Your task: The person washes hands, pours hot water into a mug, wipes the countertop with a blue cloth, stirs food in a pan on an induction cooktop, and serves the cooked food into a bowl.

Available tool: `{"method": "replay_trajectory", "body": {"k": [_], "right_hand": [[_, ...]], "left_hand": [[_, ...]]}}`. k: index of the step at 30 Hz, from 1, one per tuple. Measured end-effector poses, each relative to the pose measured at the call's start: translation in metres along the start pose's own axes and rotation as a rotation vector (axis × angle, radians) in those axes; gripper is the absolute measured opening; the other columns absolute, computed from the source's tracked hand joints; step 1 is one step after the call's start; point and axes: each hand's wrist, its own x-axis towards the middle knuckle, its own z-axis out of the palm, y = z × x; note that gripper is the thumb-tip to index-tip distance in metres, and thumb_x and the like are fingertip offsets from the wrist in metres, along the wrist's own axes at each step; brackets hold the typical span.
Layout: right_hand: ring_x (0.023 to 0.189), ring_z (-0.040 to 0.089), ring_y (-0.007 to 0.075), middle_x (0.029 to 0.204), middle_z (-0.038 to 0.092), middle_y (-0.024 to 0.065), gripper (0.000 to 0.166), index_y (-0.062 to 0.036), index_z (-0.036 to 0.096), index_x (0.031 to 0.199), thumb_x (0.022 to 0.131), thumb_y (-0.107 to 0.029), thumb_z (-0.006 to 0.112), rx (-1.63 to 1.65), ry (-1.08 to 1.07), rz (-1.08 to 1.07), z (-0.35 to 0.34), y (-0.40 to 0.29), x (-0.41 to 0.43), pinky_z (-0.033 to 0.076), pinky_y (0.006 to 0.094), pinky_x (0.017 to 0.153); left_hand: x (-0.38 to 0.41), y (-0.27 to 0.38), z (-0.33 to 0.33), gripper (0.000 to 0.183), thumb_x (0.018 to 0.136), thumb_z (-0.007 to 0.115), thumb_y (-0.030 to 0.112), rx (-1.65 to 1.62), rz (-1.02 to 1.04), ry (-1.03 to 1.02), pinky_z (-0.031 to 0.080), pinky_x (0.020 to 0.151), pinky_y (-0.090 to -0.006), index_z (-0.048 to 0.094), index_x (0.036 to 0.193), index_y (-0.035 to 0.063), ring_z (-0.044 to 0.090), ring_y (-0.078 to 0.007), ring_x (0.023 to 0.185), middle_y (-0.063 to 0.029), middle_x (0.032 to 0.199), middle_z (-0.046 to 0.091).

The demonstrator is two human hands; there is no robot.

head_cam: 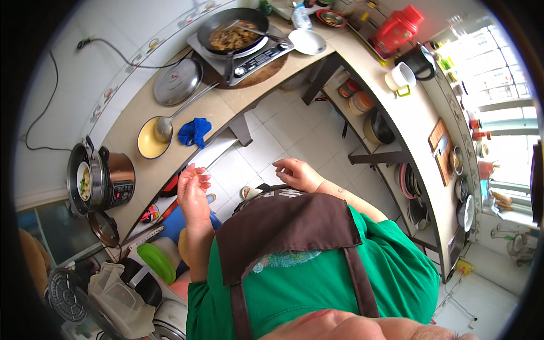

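Observation:
My left hand (pixel 194 190) is raised with its fingers loosely apart, and nothing is in it. It is nearest the counter edge by a crumpled blue cloth (pixel 194 131). A yellow enamel bowl (pixel 148 142) with a blue rim stands beside the cloth, a metal ladle (pixel 163 127) resting in it. My right hand (pixel 297 175) hangs before the brown apron (pixel 284 225), fingers slightly curled and empty. Farther along the counter, a wok (pixel 208 38) of browned food sits on an induction cooker (pixel 259 61), with a spatula (pixel 259 30) lying in it.
A metal lid (pixel 176 83) lies left of the cooker, a white plate (pixel 307 41) right of it. An electric cooker (pixel 120 178) stands at the left. The right counter holds a white mug (pixel 401 76), a red thermos (pixel 397 29) and a knife (pixel 442 144) on a cutting board (pixel 446 165).

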Motion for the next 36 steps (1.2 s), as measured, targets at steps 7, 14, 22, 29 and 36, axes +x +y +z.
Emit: {"method": "replay_trajectory", "body": {"k": [7, 14, 22, 29, 36], "right_hand": [[0.108, 0.059, 0.0195, 0.114, 0.065, 0.0110, 0.040, -0.0019, 0.059, 0.124, 0.094, -0.027, 0.063, 0.390, -0.243, 0.125, -0.095, 0.045, -0.078, 0.047, 0.0338, 0.095], [0.118, 0.054, 0.0279, 0.121, 0.061, 0.0156, 0.047, -0.0029, 0.061, 0.122, 0.093, -0.040, 0.058, 0.396, -0.022, 0.135, -0.201, 0.100, -0.210, 0.043, 0.0386, 0.100], [0.100, 0.063, 0.0339, 0.105, 0.067, 0.0173, 0.037, -0.0037, 0.066, 0.110, 0.093, -0.034, 0.054, 0.052, 0.612, 0.332, -0.228, 0.169, -0.339, 0.050, 0.0416, 0.086], [0.099, 0.064, 0.0301, 0.105, 0.067, 0.0162, 0.034, -0.0032, 0.064, 0.111, 0.090, -0.029, 0.057, 0.196, 0.893, 0.667, -0.244, 0.235, -0.402, 0.051, 0.0384, 0.086], [0.088, 0.066, 0.0216, 0.095, 0.068, 0.0122, 0.023, -0.0015, 0.066, 0.101, 0.087, -0.020, 0.065, 0.249, 1.335, 0.654, -0.333, 0.273, -0.446, 0.052, 0.0322, 0.078]], "left_hand": [[-0.036, -0.069, 0.126, 0.029, 0.094, 0.050, 0.008, 0.061, -0.183, -0.201, 0.046, 0.072, -0.0269, 0.053, 0.122, 0.0024, 0.060, -0.0165, 0.083, -0.0119, 0.105, 0.061], [-0.065, -0.161, 0.281, 0.027, 0.096, 0.049, 0.007, 0.138, -0.324, -0.564, 0.050, 0.073, -0.0269, 0.052, 0.123, 0.0028, 0.061, -0.0162, 0.085, -0.0108, 0.106, 0.061], [-0.087, -0.243, 0.444, 0.028, 0.095, 0.050, 0.006, 0.248, -0.550, -1.042, 0.050, 0.073, -0.0255, 0.055, 0.123, 0.0044, 0.062, -0.0156, 0.086, -0.0098, 0.107, 0.061], [-0.111, -0.323, 0.562, 0.025, 0.094, 0.054, 0.006, 0.333, -0.745, -1.280, 0.052, 0.072, -0.0258, 0.057, 0.120, 0.0047, 0.063, -0.0157, 0.086, -0.0101, 0.105, 0.063], [-0.127, -0.381, 0.686, 0.028, 0.094, 0.052, 0.005, 0.315, -0.776, -1.378, 0.052, 0.072, -0.0256, 0.056, 0.121, 0.0031, 0.064, -0.0159, 0.085, -0.0123, 0.106, 0.063]]}}
